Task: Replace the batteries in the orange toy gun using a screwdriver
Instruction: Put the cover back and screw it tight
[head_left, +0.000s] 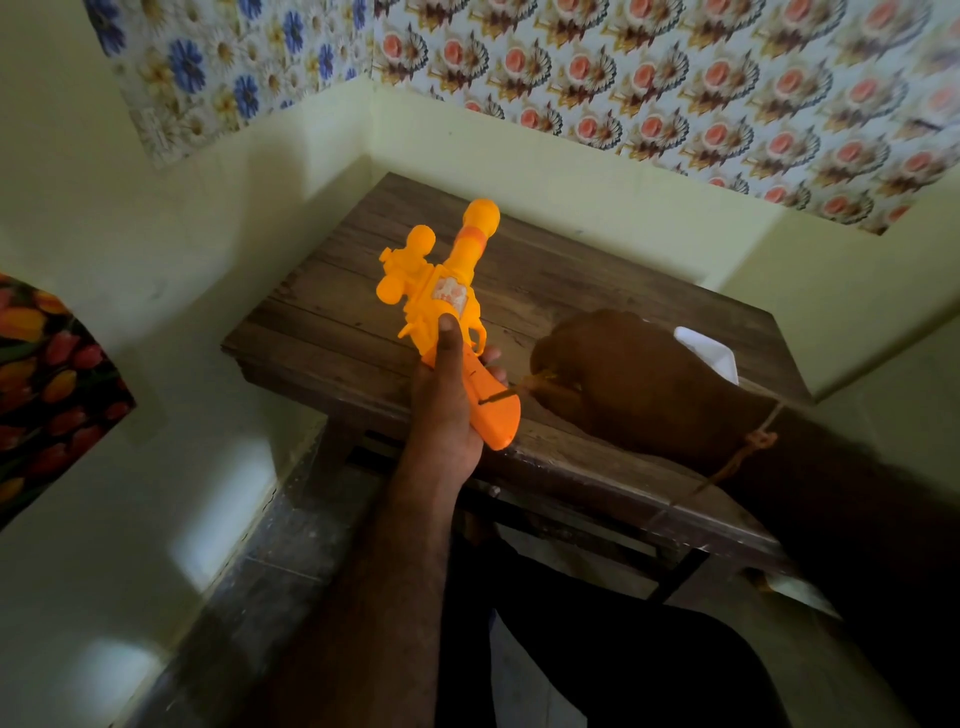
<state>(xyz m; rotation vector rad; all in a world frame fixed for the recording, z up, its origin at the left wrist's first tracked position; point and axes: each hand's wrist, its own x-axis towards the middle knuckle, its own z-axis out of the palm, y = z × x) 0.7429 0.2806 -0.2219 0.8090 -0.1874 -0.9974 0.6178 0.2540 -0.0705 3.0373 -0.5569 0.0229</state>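
Over the dark wooden desk in the corner, my left hand grips the orange toy gun by its handle while my right hand curls around the screwdriver, which I should keep square in the grip's screw.

Toy gun held over table, barrel toward 12 o'clock. Left hand around its grip at 6 o'clock. Right hand at 3 o'clock, screwdriver tip touching grip. Paper behind right hand.
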